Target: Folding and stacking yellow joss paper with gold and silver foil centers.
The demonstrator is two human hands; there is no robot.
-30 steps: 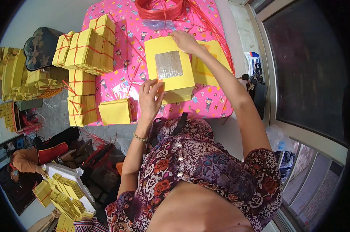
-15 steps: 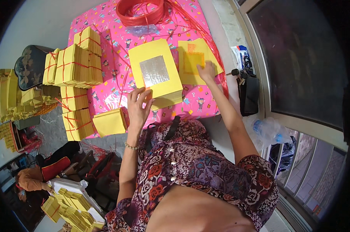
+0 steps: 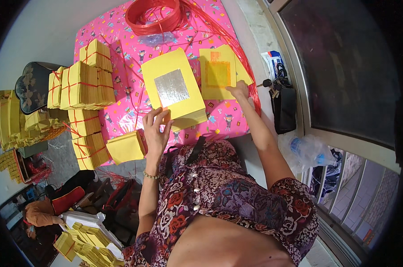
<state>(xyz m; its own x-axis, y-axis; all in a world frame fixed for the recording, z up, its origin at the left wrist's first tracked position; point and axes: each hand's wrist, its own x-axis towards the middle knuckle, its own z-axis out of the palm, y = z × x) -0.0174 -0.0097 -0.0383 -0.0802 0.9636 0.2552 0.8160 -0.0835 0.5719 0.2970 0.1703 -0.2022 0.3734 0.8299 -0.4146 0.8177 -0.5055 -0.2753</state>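
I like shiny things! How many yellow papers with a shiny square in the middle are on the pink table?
2: a silver-square stack by the left hand, and a gold-square sheet under the right hand. Others may be hidden.

Single head-worn fisheye, looking steeply down from close above; person's torso fills the near edge, pink-covered table [image 3: 121,40] lies far, floor clutter left, window right. Rim bends straight edges.

Left hand [image 3: 156,129] raised with fingers spread in a loose grip; right hand [image 3: 238,91] reaches forward, arm extended.
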